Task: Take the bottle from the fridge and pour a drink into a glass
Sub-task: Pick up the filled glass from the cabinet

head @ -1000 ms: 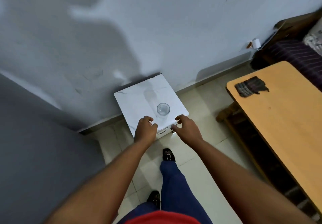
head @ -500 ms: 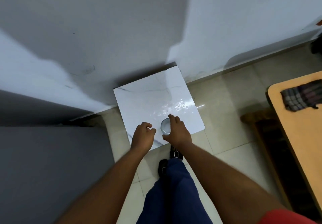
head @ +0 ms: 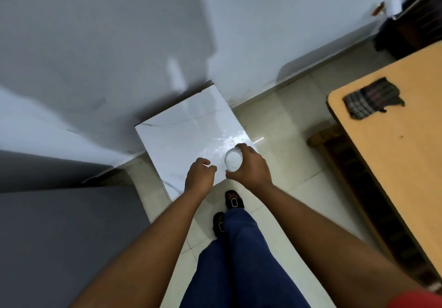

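Glass: a clear glass (head: pixel 232 160) was seen from above, mouth up, over the near right part of the white marble-look top (head: pixel 181 140), close to its 5 o'clock corner; whether its base rested on the top or was lifted could not be told.
Right hand: the right hand (head: pixel 251 167) was wrapped round the glass from the 3 o'clock side, fingers curled about the rim and wall, holding it.
Left hand: the left hand (head: pixel 199 176) was held just beside the glass at its 9 o'clock, loosely curled with nothing seen in it, not touching the glass.
Long axis: the glass stood upright, its axis pointing toward the camera, so only the round mouth was shown.
Bottle: no bottle was visible anywhere.
Fridge: the large grey surface (head: pixel 59 236) at 8 o'clock was judged likely to be the fridge, though this could not be confirmed.
Key relation: the grey surface lay at 8 o'clock from the held glass, and the free left hand was the nearer one to it.
Next move, as judged: the bottle was yet to be fetched, and the empty left hand was better placed for that reach.
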